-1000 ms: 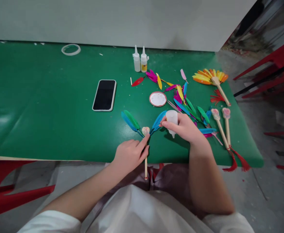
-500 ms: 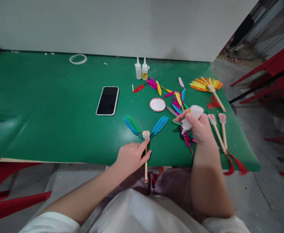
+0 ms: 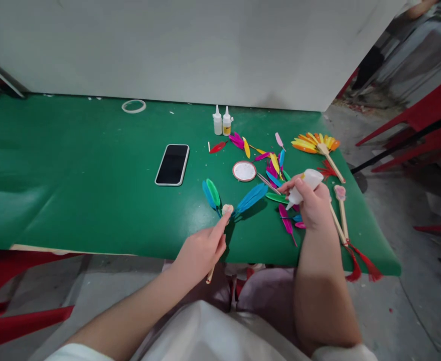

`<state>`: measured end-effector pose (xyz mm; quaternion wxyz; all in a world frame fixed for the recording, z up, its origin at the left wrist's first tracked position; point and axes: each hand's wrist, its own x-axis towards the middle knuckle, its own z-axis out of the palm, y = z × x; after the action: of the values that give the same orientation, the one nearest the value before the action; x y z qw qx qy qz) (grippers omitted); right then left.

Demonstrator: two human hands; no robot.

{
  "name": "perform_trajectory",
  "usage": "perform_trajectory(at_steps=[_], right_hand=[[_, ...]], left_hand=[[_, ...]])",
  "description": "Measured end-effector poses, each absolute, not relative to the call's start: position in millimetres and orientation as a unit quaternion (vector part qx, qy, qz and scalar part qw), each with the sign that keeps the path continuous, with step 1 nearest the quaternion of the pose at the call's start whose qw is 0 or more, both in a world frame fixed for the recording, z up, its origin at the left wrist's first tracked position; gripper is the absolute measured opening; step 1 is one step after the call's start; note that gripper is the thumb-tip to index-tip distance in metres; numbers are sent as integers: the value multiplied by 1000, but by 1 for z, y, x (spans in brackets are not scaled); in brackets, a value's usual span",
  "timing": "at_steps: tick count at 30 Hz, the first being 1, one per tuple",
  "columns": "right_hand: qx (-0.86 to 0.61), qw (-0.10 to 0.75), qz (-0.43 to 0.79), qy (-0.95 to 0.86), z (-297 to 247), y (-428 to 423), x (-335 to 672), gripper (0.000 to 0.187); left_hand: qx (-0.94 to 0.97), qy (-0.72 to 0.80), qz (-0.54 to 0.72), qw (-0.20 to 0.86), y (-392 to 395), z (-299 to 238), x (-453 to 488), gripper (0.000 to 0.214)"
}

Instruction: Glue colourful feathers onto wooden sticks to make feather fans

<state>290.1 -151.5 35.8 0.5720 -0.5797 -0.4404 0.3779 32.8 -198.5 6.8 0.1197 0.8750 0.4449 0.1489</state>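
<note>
1. at the near edge of the green table point(image 3: 92, 200), left of the loose feathers point(image 3: 288, 225), is a wooden stick point(image 3: 210, 276) with a small pale head point(image 3: 226, 208); green and blue feathers point(image 3: 212, 193) fan out on its left, blue feathers point(image 3: 251, 198) on its right.
2. the left hand point(image 3: 201, 250) is partly closed and has hold of the stick, index finger stretched onto the head; the grip under the palm is hidden.
3. the right hand point(image 3: 312, 203) is curled around a white squeeze bottle point(image 3: 311, 180), tilted with its nozzle down and to the left, above the loose feathers; i cannot tell whether the nozzle touches any.
4. the stick looks light and stiff, best held by its shaft; the feathers seem soft and easily bent, so their thin quills would be the place to pinch.
5. the bottle is probably light and pliable; holding its body loosely should avoid squeezing anything out.
6. far of the hands lie tweezers point(image 3: 268, 184) and a round white dish point(image 3: 244, 171); a phone point(image 3: 172, 165) lies farther left.
</note>
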Motion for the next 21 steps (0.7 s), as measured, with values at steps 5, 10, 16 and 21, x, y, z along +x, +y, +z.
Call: perform_trajectory(at_steps=[5, 10, 16, 21], right_hand=[[-527, 640, 380, -410, 34, -151, 292, 25], [-513, 604, 417, -446, 35, -153, 280, 27], [-513, 582, 433, -458, 36, -153, 277, 27], [-507, 583, 453, -444, 37, -152, 281, 28]], left_hand=[[696, 455, 393, 392, -188, 30, 29, 43], [466, 362, 521, 617, -182, 27, 52, 38], [398, 341, 506, 685, -185, 25, 69, 31], [389, 328, 489, 709, -187, 25, 68, 26]])
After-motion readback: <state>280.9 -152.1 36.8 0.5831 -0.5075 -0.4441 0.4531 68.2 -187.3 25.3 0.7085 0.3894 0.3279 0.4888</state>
